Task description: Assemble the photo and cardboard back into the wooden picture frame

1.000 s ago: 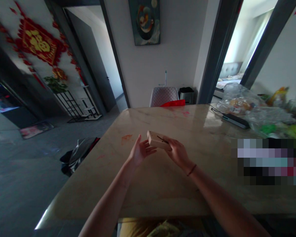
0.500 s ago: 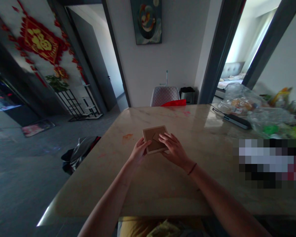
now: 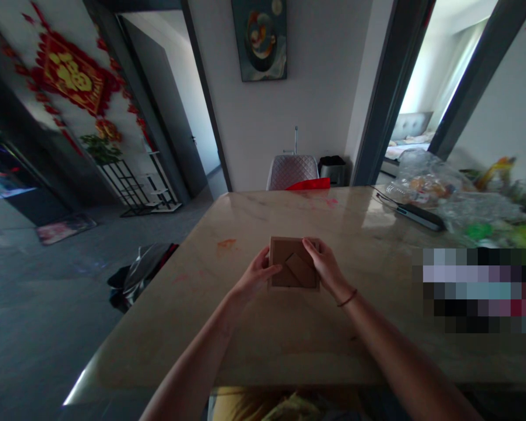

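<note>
Between my hands is a small, square picture frame [image 3: 294, 287] with a light wooden rim. Its brown backing board [image 3: 296, 270] faces me, and angled lines like a diagonal flap run across it. My left hand [image 3: 263, 269] grips the left edge, thumb lying over the rim onto the board. The right edge is in my right hand [image 3: 324, 263], with the thumb on top near the upper corner. Fingers under the frame are hidden. Both hands hold it over the stone-topped table [image 3: 263, 339]; whether it touches the surface I cannot tell.
To the right lie a dark elongated device [image 3: 421, 216] with a cord and several clear plastic bags [image 3: 429, 178]. A quilted chair [image 3: 293, 171] and a red item [image 3: 309, 183] are at the far edge. A dark bag [image 3: 144, 272] is on the floor at left.
The frame has shifted right and toward me and turned from tilted to nearly straight. My right hand has gone from lying across the board to gripping the right edge.
</note>
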The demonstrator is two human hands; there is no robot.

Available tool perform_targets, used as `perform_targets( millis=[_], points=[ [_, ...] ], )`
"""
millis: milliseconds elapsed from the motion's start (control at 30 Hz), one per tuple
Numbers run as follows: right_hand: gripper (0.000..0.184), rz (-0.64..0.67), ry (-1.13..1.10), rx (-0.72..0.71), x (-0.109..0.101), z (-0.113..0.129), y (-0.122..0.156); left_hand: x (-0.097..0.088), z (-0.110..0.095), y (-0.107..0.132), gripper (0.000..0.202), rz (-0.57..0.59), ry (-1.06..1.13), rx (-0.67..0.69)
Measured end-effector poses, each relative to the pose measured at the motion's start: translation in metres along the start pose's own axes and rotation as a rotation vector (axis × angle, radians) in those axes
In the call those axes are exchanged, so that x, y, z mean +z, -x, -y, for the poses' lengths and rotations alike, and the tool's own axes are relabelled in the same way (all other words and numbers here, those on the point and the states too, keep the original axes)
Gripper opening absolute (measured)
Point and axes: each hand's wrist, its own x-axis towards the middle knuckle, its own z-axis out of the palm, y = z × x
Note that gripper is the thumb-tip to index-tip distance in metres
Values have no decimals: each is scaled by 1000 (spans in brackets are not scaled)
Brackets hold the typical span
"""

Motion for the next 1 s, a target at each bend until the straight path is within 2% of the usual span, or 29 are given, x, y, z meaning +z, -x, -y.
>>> perform_targets(
  millis=[233, 433, 533, 733, 900, 1000],
  points=[
    [47, -45, -34, -3, -1, -3, 1, 1, -3, -3, 54, -4, -4, 30],
    [44, -118, -160, 60, 9, -14, 4, -3, 7, -11, 41, -192, -77, 27],
    [41, -58, -226, 116, 10, -15, 4, -11, 7, -13, 40, -235, -131, 64],
    [33, 187, -143, 274, -1, -6, 0, -21, -7, -11, 43, -124, -228, 68],
    [38, 170, -27, 226, -2, -2, -1, -19, -8, -10, 37, -146, -277, 70],
    [39, 175, -44, 180, -1, -4, 0, -18, -5, -10, 36, -172, -266, 69]
  ],
)
